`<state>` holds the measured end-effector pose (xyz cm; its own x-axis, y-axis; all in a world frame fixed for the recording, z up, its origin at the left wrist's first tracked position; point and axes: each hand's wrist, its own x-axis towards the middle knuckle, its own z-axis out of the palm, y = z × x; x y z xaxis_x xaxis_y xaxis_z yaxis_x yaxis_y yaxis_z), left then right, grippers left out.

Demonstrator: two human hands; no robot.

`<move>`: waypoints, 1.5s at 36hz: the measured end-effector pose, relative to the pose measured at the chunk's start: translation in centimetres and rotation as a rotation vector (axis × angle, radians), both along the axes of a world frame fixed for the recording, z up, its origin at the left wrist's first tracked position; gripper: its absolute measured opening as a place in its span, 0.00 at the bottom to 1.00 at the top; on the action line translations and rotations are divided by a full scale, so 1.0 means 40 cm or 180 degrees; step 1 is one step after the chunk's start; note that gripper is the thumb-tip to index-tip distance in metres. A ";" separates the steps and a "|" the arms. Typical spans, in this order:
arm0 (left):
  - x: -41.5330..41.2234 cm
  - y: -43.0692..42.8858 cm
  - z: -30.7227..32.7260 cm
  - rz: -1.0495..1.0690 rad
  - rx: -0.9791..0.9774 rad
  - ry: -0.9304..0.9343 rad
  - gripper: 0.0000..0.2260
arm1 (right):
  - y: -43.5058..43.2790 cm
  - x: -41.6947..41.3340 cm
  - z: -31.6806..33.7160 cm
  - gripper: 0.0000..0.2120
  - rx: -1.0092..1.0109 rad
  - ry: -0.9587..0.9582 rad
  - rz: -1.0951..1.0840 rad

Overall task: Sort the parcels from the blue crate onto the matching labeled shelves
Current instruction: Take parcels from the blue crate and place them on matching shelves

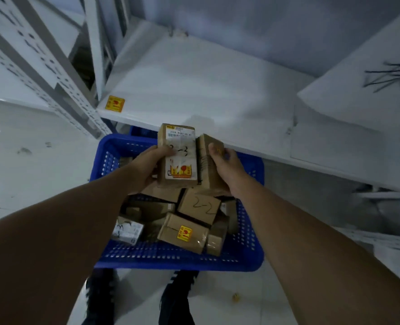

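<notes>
two boxes up over the blue crate (178,261): our left hand (145,167) grips the box marked 2-3 (179,156), our right hand (224,165) grips a second box (207,170) just beside it. next, we reckon: find the 2-3 shelf.

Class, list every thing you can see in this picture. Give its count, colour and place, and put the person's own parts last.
crate: one, blue, below the shelf's front edge.
loose parcels: several, brown, piled in the crate.
held parcels: two, brown, above the crate, one in each hand.
shelf: one, white, behind the crate.
sticker: one, yellow, on the shelf's front left corner.
thin strips: a few, black, upper right.
shoes: two, dark, at the bottom edge.
left hand: one, gripping the white-labelled parcel.
right hand: one, gripping the other parcel.
</notes>
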<state>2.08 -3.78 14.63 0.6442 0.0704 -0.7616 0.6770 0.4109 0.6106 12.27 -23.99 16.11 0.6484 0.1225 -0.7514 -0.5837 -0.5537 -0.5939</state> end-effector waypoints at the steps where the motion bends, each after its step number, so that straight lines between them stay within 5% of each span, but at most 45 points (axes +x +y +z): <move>1: 0.010 -0.014 0.031 -0.0062 0.0000 -0.0048 0.15 | -0.025 0.006 0.036 0.37 0.0105 0.0068 -0.0127; 6: 0.037 -0.085 0.214 -0.0447 0.0117 -0.0258 0.16 | -0.149 -0.005 0.227 0.23 0.0879 0.0379 -0.0760; 15: 0.081 -0.255 0.697 -0.1116 -0.0025 -0.0944 0.17 | -0.355 -0.123 0.729 0.17 0.0961 -0.0594 -0.1282; 20: 0.079 -0.417 1.067 -0.1797 -0.0244 -0.1609 0.19 | -0.525 -0.226 1.101 0.29 0.0948 -0.1299 -0.1505; 24: 0.036 -0.568 1.341 -0.2049 -0.0305 -0.2032 0.15 | -0.673 -0.352 1.377 0.20 0.0923 -0.1425 -0.1518; 30: -0.080 -0.797 1.702 -0.2608 -0.0268 -0.2644 0.17 | -0.889 -0.573 1.707 0.29 0.1034 -0.2088 -0.1672; 43: -0.425 -1.240 2.174 -0.2831 -0.0628 -0.3464 0.14 | -1.214 -1.097 2.174 0.31 -0.0031 -0.4517 -0.3446; 48: -0.575 -1.385 2.269 -0.2948 -0.0784 -0.3537 0.14 | -1.273 -1.247 2.246 0.32 -0.1328 -0.5539 -0.3369; 54: -0.738 -1.538 2.355 -0.3068 -0.0932 -0.3673 0.11 | -1.296 -1.356 2.295 0.33 -0.3181 -0.6038 -0.2801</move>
